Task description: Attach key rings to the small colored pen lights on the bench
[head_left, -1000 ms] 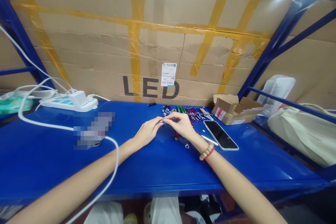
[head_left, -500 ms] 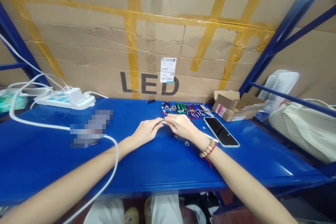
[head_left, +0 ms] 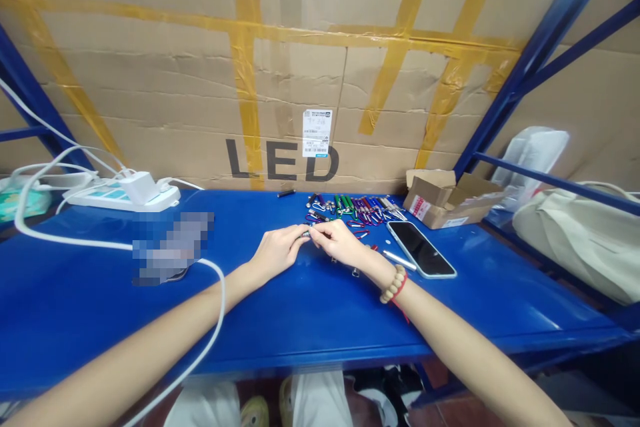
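Down at the front edge of the blue worktop [head_left: 300, 327], we've got the person's light trousers [head_left: 320, 397] showing below, and a white cable [head_left: 221, 310] looping up across the left forearm. Now to the hands, out over the middle of the worktop, nearer its back edge than its front: the left hand [head_left: 277, 250] is pinching a small metal piece [head_left: 305, 234], and the right hand [head_left: 340, 241], a beaded bracelet [head_left: 393, 285] at its wrist, has thumb and fingers closed on the other end. Fingertips cover most of that piece, so its exact shape can't be told from here! Right of the right hand lies a silver tube [head_left: 399, 261], just beside a phone [head_left: 421, 250], dark screen up. Over toward the left edge sits a pixelated object [head_left: 173, 247], too blurred to name. Behind the hands, near the back edge, it's a busy crowd of coloured metal tubes with clips [head_left: 345, 203], green, red, blue and purple, with a black cylinder [head_left: 287, 193] lying apart to their left. In the back right corner stands an open carton [head_left: 437, 199]; at the back left, a power strip [head_left: 103, 195] carrying a white plug [head_left: 143, 187]. And beyond it all, the taped cardboard wall [head_left: 175, 100], lettered LED.
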`<state>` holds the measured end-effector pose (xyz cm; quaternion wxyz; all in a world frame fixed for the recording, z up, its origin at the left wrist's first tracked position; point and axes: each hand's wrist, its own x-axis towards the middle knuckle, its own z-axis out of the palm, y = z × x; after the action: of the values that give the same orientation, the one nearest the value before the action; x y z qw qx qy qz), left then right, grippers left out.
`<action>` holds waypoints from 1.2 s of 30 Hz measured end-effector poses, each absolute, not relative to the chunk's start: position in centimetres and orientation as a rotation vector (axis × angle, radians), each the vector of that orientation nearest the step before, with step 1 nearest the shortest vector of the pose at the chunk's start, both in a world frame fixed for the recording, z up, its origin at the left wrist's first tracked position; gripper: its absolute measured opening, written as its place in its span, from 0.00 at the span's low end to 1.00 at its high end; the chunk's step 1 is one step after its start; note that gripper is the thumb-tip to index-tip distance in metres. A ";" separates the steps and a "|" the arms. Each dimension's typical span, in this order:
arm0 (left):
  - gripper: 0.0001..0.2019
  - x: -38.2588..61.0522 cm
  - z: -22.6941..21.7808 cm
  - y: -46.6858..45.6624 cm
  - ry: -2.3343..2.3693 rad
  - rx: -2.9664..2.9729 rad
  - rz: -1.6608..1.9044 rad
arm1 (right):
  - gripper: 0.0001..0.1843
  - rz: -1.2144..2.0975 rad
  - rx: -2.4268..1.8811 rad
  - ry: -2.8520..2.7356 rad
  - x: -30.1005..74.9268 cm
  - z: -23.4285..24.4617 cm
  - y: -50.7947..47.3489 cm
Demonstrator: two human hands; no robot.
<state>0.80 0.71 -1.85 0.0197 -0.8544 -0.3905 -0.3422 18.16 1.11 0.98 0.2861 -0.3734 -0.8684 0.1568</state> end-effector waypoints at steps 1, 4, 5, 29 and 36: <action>0.13 0.8 -1.7 0.6 -1.226 -2.650 -1.060 | 0.20 0.457 -0.988 -2.311 18.2 1.0 1.2; 0.13 1.0 -1.2 0.5 -1.290 -2.661 -1.059 | 0.23 0.519 -0.989 -2.289 18.4 1.0 1.3; 0.13 1.1 -1.1 0.4 -1.313 -2.667 -1.058 | 0.23 0.529 -0.999 -2.291 18.5 1.0 1.3; 0.13 1.6 -0.1 0.1 -1.752 -2.592 -0.882 | 0.20 0.341 -1.642 -2.491 24.9 3.1 3.8; 0.13 1.6 -0.1 0.2 -1.735 -2.606 -0.849 | 0.18 0.653 -1.556 -2.454 26.4 3.3 4.3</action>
<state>1.61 0.17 -0.12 -0.0512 -0.8024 -0.5340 -0.2615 26.38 4.30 3.26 0.0816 -0.5209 -0.8212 0.2185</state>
